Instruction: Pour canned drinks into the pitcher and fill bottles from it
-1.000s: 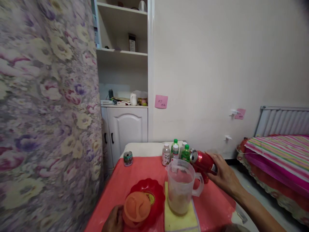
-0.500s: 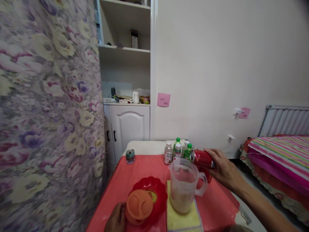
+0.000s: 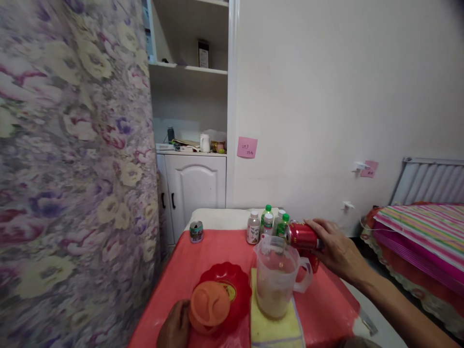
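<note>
My right hand grips a red drink can and tips it nearly flat, its top end over the rim of a clear plastic pitcher. Some cloudy liquid shows low in the pitcher, which stands on a yellow cloth. Whether liquid leaves the can is hard to make out. At the lower left, my left hand is closed against the side of an orange container with a curved groove on top; the far fingers are hidden. Behind this container lies a red scalloped plate.
Several small bottles with white or green caps stand behind the pitcher. Another red can is partly hidden behind the pitcher's handle. A small teal can stands at the table's far left. A floral curtain hangs at left.
The view has shifted slightly. Both hands keep their hold, and the red can stays tipped at the pitcher's rim with little visible movement.
</note>
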Demonstrator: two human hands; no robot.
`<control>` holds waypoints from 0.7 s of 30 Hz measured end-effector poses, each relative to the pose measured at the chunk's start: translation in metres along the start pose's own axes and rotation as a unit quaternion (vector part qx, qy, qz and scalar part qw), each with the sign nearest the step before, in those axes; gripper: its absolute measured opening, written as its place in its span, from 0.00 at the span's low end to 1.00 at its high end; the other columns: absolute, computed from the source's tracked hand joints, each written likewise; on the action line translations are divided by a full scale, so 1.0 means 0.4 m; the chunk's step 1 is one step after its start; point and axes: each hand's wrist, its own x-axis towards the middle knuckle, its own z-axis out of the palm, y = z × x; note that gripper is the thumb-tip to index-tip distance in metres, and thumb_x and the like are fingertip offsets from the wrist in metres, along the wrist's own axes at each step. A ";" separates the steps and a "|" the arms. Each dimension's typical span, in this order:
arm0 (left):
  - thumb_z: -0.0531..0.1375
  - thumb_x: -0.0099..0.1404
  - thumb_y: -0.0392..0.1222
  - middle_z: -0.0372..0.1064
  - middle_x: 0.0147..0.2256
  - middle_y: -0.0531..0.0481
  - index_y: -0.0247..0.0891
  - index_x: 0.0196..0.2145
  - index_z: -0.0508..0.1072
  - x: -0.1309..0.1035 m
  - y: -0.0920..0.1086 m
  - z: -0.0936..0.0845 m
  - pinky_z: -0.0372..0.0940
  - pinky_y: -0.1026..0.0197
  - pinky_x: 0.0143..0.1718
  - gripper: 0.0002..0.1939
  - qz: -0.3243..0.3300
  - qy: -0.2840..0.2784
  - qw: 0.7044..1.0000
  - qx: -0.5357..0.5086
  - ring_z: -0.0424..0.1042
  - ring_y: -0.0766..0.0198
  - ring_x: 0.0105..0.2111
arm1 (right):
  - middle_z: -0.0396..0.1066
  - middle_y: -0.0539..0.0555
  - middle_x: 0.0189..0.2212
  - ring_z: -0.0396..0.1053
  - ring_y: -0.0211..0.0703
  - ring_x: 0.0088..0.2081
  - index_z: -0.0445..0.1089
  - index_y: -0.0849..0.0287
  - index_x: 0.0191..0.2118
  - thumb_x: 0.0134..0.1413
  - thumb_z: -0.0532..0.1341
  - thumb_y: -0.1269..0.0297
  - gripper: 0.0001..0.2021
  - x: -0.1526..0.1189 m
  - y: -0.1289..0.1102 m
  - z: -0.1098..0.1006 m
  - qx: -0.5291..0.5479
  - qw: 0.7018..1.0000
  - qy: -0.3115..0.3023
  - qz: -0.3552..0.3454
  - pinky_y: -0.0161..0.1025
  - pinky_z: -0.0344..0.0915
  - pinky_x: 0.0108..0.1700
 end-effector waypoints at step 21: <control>0.51 0.62 0.48 0.82 0.40 0.44 0.43 0.37 0.75 -0.003 0.002 0.003 0.74 0.58 0.42 0.15 0.009 0.001 1.000 0.001 0.81 0.54 0.40 | 0.66 0.62 0.56 0.64 0.58 0.57 0.57 0.55 0.65 0.53 0.59 0.75 0.32 0.034 0.004 -0.048 -0.037 0.999 -0.007 -0.037 0.52 0.70 0.52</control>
